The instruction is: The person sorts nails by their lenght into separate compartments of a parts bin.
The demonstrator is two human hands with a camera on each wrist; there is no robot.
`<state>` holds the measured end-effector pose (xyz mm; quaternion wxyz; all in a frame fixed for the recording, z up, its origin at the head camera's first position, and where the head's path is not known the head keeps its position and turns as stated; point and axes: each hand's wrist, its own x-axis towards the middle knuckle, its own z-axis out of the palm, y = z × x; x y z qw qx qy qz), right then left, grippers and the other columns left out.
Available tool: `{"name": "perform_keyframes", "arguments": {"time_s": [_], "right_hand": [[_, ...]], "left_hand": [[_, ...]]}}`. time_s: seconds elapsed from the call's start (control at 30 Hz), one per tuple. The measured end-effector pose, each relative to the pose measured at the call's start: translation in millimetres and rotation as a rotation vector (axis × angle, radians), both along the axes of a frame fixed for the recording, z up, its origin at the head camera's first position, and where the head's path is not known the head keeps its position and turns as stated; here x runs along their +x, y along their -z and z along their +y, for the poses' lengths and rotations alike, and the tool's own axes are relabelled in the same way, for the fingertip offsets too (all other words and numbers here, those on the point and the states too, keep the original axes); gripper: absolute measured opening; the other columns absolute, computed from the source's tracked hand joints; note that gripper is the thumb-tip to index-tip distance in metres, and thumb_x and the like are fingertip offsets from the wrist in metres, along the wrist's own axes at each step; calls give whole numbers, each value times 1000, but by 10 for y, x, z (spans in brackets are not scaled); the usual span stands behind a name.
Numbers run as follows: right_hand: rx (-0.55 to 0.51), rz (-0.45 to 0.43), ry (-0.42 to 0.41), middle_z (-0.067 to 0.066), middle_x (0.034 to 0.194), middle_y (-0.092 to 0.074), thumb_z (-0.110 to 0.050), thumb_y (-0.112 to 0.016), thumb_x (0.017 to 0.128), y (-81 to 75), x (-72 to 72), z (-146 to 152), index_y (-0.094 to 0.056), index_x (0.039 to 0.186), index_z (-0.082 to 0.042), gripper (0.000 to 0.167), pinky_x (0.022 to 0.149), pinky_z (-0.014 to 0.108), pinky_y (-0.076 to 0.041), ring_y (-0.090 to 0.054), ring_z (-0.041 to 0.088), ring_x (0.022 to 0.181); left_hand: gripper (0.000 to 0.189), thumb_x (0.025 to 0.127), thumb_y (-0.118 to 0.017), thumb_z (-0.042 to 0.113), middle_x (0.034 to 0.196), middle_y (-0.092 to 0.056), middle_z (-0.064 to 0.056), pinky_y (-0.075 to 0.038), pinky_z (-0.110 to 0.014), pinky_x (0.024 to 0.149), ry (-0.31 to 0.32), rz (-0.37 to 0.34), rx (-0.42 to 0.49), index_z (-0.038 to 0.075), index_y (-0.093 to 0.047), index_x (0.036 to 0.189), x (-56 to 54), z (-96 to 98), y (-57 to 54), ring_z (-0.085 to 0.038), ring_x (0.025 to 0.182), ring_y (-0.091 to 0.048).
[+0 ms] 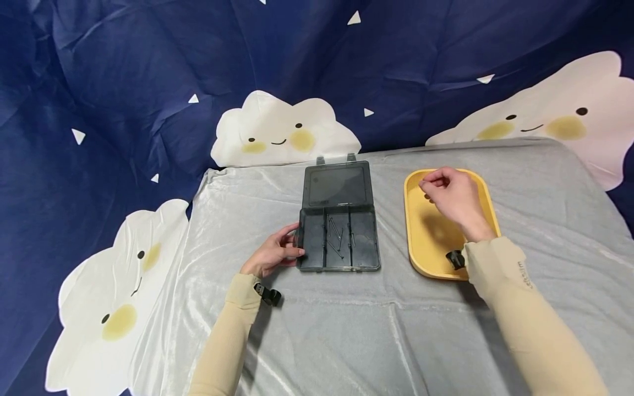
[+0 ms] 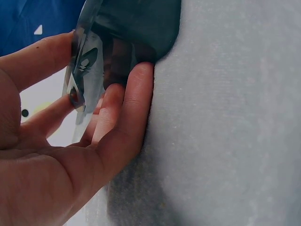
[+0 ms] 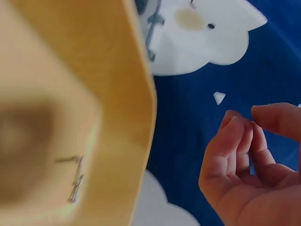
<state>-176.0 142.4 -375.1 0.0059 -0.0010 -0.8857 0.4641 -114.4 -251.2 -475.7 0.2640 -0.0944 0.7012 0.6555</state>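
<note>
My left hand [image 1: 272, 252] holds the left side of a smoky, see-through compartment box [image 1: 312, 242]. Its fingers and thumb lie about the box's edge [image 2: 82, 61] in the left wrist view. The hinged lid [image 1: 338, 186] is tipped back, away from me. Several thin dark screws [image 1: 340, 240] lie in the middle compartment, and one lies close to the right divider. Over a yellow tray [image 1: 416, 258] hovers my right hand [image 1: 453, 195], fingers bent and fingertips near each other. Nothing shows between them in the right wrist view. A few screws [image 3: 76, 179] lie on the tray's floor.
A grey cloth [image 1: 337, 324] with folds covers the table. Behind it hangs a dark blue curtain [image 1: 297, 49] with white clouds and small triangles. Raised walls surround the tray, to the right of the box.
</note>
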Motion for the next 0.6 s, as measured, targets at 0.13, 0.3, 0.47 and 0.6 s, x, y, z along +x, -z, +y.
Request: {"name": "perform_keyframes", "arguments": {"time_s": [0.13,0.3,0.47,0.6], "right_hand": [[10,-39,18,-13,70,-60,-25,-60,92,64,-83,133,-65,102,-2,26,52,19,-47,-57,-4,58],[67,-82,35,-12,71,-61,-27,-59,92,147,-188,257,-64,103,-3,27,54,18,-46,-56,-5,58],[146,-104,37,-8,69,-63,-24,-59,91,266,-289,340,-65,100,-3,24,56,22,-44,-54,2,60],[181,-147,12,1,76,-63,-22,-61,90,368,-353,376,-64,99,0,24,58,26,-43,-53,12,66]], "left_hand": [[84,83,-68,-7,126,-50,-18,-58,-29,65,-3,0,1,25,-33,151,1,0,-1,-18,86,-65],[84,83,-67,-8,125,-50,-17,-58,-29,65,-6,-2,1,25,-32,151,3,5,-4,-18,86,-65],[84,83,-68,-6,126,-49,-17,-57,-28,65,-8,-4,-5,26,-33,151,1,6,2,-17,87,-64],[83,83,-68,-6,127,-49,-17,-57,-28,65,-8,-4,-4,26,-33,151,2,7,1,-17,88,-64]]}}
